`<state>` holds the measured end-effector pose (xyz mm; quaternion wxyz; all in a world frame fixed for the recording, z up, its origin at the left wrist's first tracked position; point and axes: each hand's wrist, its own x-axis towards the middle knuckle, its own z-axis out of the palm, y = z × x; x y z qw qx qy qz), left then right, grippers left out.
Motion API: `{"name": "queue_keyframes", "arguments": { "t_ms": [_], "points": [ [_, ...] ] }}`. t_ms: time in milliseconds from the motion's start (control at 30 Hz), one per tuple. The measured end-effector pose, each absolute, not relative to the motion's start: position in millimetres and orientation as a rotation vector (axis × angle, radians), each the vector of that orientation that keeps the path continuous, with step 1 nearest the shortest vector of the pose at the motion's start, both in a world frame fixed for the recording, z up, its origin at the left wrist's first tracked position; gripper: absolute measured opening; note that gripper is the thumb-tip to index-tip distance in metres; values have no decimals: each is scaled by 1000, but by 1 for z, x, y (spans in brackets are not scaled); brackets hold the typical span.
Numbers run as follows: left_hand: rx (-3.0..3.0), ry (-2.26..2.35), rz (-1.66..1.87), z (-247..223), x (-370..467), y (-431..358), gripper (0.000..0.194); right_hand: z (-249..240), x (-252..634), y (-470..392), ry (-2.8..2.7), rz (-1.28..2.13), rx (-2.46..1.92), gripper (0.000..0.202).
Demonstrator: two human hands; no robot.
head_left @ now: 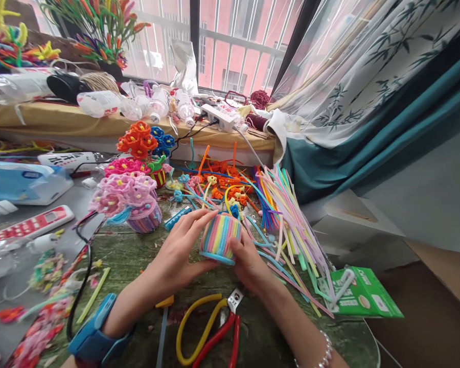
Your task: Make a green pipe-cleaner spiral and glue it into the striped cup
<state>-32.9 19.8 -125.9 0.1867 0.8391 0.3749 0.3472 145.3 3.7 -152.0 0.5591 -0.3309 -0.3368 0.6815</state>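
Note:
A small round pot [219,236] covered in pastel striped pipe cleaners, with a blue rim at its lower edge, is held up between both hands over the green table. My left hand [178,250] wraps its left side, fingers along the top and thumb beneath. On the right side, my right hand [249,258] grips it with the thumb on the stripes. Red-handled pliers [233,322] and a bent yellow pipe cleaner [187,327] lie just below the hands. Behind the pot is a blue battery-like cylinder [177,218].
Pink flowers in a striped pot [143,214] stand at left. Loose pipe cleaners [291,220] spread at right beside a green packet [362,292]. A black cable [89,266] crosses the left side. Bottles [99,104] and a power strip [218,117] line the windowsill.

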Motion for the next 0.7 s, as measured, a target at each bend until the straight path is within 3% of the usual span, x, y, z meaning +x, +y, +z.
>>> {"name": "queue_keyframes", "arguments": {
  "t_ms": [200,367,700],
  "points": [
    [2117,1085,1053,-120,-33,24,58,-147,148,5,-832,1806,-725,67],
    [1984,1123,1059,-118,-34,24,56,-144,147,7,-799,1866,-682,55],
    [1757,1130,1015,-120,-31,23,51,-147,148,8,-746,1922,-743,55]
  ]
}}
